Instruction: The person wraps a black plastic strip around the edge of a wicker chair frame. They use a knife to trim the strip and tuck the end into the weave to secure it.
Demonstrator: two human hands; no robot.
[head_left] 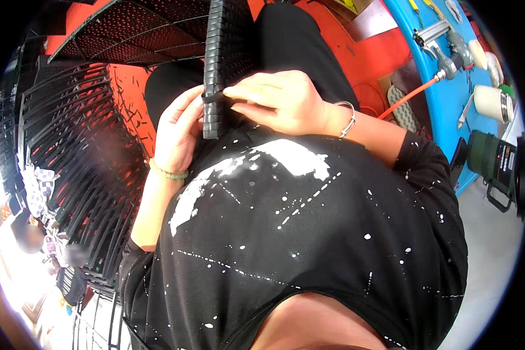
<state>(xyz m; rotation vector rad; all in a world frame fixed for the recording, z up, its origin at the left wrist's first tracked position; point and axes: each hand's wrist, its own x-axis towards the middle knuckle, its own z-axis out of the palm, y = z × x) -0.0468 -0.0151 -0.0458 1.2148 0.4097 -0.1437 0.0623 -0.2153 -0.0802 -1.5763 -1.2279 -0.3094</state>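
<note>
A black woven panel [214, 46] stands edge-up over my lap, its rim wrapped in flat black strip. At the lower part of this rim, my left hand [178, 128] has its fingers and thumb pressed together against the left side. My right hand [289, 102] comes from the other side, with its fingertips closed on a short piece of black strip [214, 96] that crosses the rim. Part of the left fingertips is hidden behind the rim. Another black perforated woven piece [140, 35] spreads out to the left of the panel.
Many black slatted frames [76, 151] are stacked at my left. Black scraps lie on the red floor [131, 105]. On the right, a blue table [405, 17] bears an air tool [458, 55] with an orange hose [411, 96] and a white jar [491, 103]. Beside it is a dark green container [490, 154].
</note>
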